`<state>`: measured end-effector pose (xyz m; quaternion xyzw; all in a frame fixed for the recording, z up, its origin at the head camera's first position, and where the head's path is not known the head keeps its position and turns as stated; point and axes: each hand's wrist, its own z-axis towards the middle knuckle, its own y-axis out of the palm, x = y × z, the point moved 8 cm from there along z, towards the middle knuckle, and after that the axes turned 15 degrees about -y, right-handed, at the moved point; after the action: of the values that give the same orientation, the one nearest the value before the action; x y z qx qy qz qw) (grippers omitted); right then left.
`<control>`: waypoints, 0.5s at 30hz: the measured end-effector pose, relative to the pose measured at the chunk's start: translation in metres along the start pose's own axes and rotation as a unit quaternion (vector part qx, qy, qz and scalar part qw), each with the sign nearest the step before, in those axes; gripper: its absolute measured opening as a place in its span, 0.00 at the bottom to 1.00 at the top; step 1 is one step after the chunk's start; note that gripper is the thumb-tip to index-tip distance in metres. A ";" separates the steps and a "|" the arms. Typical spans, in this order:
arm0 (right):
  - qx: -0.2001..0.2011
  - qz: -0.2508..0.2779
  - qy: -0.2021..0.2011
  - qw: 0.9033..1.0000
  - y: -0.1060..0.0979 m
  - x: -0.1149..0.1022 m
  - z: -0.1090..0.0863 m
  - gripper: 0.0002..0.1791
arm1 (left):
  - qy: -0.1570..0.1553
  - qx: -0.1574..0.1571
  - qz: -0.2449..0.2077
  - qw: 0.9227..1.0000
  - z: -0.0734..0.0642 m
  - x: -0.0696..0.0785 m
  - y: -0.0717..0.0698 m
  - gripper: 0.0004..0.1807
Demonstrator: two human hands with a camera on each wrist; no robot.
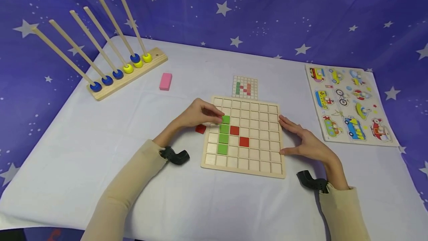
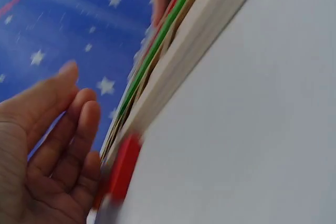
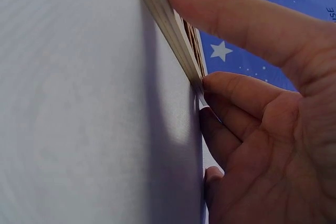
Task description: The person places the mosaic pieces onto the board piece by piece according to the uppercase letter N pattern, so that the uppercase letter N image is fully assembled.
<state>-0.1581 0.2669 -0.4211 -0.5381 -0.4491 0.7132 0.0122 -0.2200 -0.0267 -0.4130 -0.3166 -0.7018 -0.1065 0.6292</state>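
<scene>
A wooden grid board point(image 1: 249, 174) lies on the white cloth, with several green tiles point(image 1: 223, 138) in a column and two red tiles point(image 1: 244, 142) in its cells. My left hand point(image 1: 197, 113) hovers over the board's left side, fingertips beside the topmost green tile point(image 1: 226, 119). In the left wrist view its thumb and fingers are loosely bent, with nothing visible between them. One loose red tile point(image 1: 200, 128) lies beside the board, partly under that hand. With thumb and fingertips spread, my right hand point(image 1: 307, 144) touches the board's right edge point(image 3: 173, 40).
Behind the board lies a small pattern card point(image 1: 245, 87). A pink block point(image 1: 165, 81) is to its left, and a peg abacus point(image 1: 130, 73) with blue and yellow beads stands farther back left. At the right lies a vehicle picture puzzle point(image 1: 352, 103).
</scene>
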 end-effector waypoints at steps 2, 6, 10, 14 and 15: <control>0.000 -0.002 0.002 1.000 0.001 0.001 0.000 0.54 | -0.016 0.002 -0.007 1.000 -0.004 -0.007 -0.013 0.13; 0.001 -0.003 0.006 1.000 0.003 0.002 0.000 0.55 | -0.037 -0.021 -0.014 0.999 -0.014 -0.016 -0.029 0.15; 0.001 -0.002 0.007 1.000 0.003 0.002 0.000 0.55 | -0.061 -0.036 0.016 0.997 -0.023 -0.024 -0.041 0.14; 0.001 0.001 0.008 1.000 0.001 0.000 0.000 0.55 | -0.067 -0.039 0.084 0.993 -0.027 -0.027 -0.045 0.13; 0.001 0.001 0.007 1.000 0.001 0.000 0.000 0.55 | -0.063 -0.040 0.105 0.992 -0.027 -0.026 -0.043 0.13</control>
<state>-0.1576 0.2661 -0.4214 -0.5439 -0.4474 0.7098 0.0152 -0.2223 -0.0831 -0.4217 -0.4198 -0.6977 -0.0479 0.5785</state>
